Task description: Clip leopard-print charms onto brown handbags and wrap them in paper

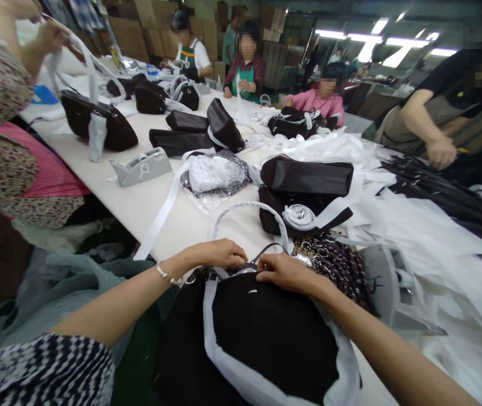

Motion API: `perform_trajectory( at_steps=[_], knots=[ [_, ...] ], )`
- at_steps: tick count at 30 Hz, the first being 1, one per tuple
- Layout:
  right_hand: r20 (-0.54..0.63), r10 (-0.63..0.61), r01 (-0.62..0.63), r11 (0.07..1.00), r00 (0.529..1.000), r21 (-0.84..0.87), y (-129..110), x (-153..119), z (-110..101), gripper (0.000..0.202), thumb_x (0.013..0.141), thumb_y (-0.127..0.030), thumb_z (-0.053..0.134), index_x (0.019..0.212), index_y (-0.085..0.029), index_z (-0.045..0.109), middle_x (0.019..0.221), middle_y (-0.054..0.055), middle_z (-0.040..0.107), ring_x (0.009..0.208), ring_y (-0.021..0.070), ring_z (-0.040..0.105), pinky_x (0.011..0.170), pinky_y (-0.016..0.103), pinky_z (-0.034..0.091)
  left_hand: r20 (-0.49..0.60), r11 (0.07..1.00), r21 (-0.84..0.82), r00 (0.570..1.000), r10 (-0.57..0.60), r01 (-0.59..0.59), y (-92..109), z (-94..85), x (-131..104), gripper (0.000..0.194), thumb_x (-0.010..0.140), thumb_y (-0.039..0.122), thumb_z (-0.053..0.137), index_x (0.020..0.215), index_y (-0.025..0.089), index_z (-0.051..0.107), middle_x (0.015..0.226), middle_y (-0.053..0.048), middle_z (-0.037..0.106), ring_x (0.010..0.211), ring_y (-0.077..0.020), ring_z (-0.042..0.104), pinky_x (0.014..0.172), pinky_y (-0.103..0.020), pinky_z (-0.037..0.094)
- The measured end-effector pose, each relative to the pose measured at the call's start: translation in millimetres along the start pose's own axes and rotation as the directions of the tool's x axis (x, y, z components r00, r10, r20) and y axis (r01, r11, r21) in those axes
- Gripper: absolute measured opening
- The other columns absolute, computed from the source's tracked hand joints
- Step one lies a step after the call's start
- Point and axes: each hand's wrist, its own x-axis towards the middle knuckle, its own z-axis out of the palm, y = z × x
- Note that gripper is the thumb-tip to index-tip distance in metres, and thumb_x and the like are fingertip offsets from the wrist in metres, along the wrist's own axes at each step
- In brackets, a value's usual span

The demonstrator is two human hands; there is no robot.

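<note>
A large black handbag point(278, 332) stands close in front of me, partly over the near table edge. Both its handles are wrapped in white material; one wrapped handle point(212, 321) hangs down the near side, the other arches up behind. At the bag's top, my left hand point(226, 254) has its fingers curled over the left part of the zipped opening. My right hand point(285, 272) pinches the edge of that opening a little to the right, beside a thin dark strap point(268, 246). The fingertips of both hands are partly hidden at the rim.
Beyond the bag lie dark bags point(308, 177), a plastic-wrapped bundle point(215, 172) and a grey tape dispenser point(143, 167). Chain straps point(329, 265), another dispenser point(388, 282) and white sheets point(439, 242) crowd the right. Several people work around the table point(126, 211).
</note>
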Motion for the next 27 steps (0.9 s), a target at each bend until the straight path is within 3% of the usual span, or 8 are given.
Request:
perform_trajectory(
  at_steps=[3,7,10,14,18,20,23,27],
  knots=[
    [0.104,0.095,-0.111,0.981,0.99,0.161,19,10,13,0.018,0.073,-0.029,0.07,0.085,-0.017,0.064,0.069,-0.003,0.057,0.061,0.0102,0.049,0.054,0.021,0.032,-0.121,0.991,0.02,0.984,0.134,-0.132,12,-6.7,-51,0.034,0.09,0.028,0.052,0.12,0.02,0.066,0.12,-0.008,0.068,0.109,-0.0216,0.06,0.098,-0.03,0.042],
    [0.15,0.044,-0.079,0.969,0.988,0.236,28,18,16,0.024,0.074,-0.031,0.07,0.093,-0.017,0.069,0.066,-0.004,0.054,0.058,0.0091,0.046,0.051,0.02,0.03,0.104,0.954,0.051,0.951,0.291,-0.297,33,29.1,-104,0.072,0.077,0.039,0.073,0.143,0.031,0.044,0.145,-0.007,0.05,0.13,-0.0284,0.046,0.111,-0.041,0.031],
    [0.211,-0.056,0.001,0.968,0.976,0.251,25,18,7,0.035,0.077,-0.037,0.07,0.108,-0.021,0.07,0.069,-0.004,0.055,0.06,0.0094,0.047,0.053,0.02,0.032,0.071,0.942,0.146,0.953,0.294,-0.301,46,63.0,-111,0.047,0.082,0.039,0.069,0.126,0.028,0.06,0.118,-0.008,0.067,0.112,-0.0261,0.057,0.105,-0.039,0.037],
    [0.324,-0.142,0.033,0.947,0.935,0.321,24,16,0,0.034,0.079,-0.046,0.068,0.099,-0.019,0.073,0.075,-0.002,0.06,0.065,0.0105,0.05,0.056,0.02,0.035,-0.009,0.969,-0.12,0.976,0.217,-0.216,48,51.4,-90,0.021,0.092,0.038,0.054,0.088,0.02,0.063,0.079,-0.003,0.066,0.072,-0.0146,0.059,0.069,-0.024,0.045],
    [0.328,-0.108,-0.066,0.876,0.939,0.478,33,23,-1,0.04,0.079,-0.052,0.066,0.073,-0.013,0.069,0.062,-0.001,0.057,0.056,0.0104,0.05,0.053,0.021,0.04,-0.474,0.835,-0.498,0.88,-0.037,-0.234,23,-7.2,-41,0.029,0.095,0.043,0.039,0.084,0.019,0.05,0.06,0.005,0.049,0.051,-0.01,0.046,0.055,-0.022,0.041],
    [0.168,0.037,-0.14,0.74,0.985,0.658,41,29,-7,0.041,0.076,-0.052,0.068,0.068,-0.013,0.066,0.06,0.002,0.059,0.053,0.0121,0.053,0.052,0.024,0.045,-0.606,0.887,-0.451,0.764,-0.222,-0.101,3,-29.7,-9,0.025,0.092,0.038,0.042,0.077,0.019,0.047,0.06,0.005,0.046,0.049,-0.0097,0.046,0.054,-0.022,0.043],
    [-0.139,0.305,-0.057,0.555,0.942,0.83,55,32,-26,0.035,0.079,-0.05,0.062,0.077,-0.015,0.064,0.07,0.005,0.064,0.059,0.0138,0.06,0.059,0.027,0.052,-0.642,0.915,-0.402,0.706,-0.298,0.02,-27,-39.9,30,0.021,0.087,0.03,0.049,0.069,0.019,0.046,0.053,0.006,0.042,0.044,-0.0103,0.043,0.047,-0.023,0.038],
    [-0.402,0.413,0.053,0.64,0.817,0.766,63,28,-51,0.035,0.083,-0.05,0.058,0.096,-0.018,0.063,0.089,0.007,0.069,0.076,0.0163,0.065,0.07,0.028,0.053,-0.652,0.934,-0.35,0.698,-0.296,0.069,-47,-27.1,47,0.024,0.09,0.036,0.044,0.074,0.018,0.049,0.057,0.004,0.049,0.046,-0.0109,0.049,0.046,-0.023,0.041]
  ],
)
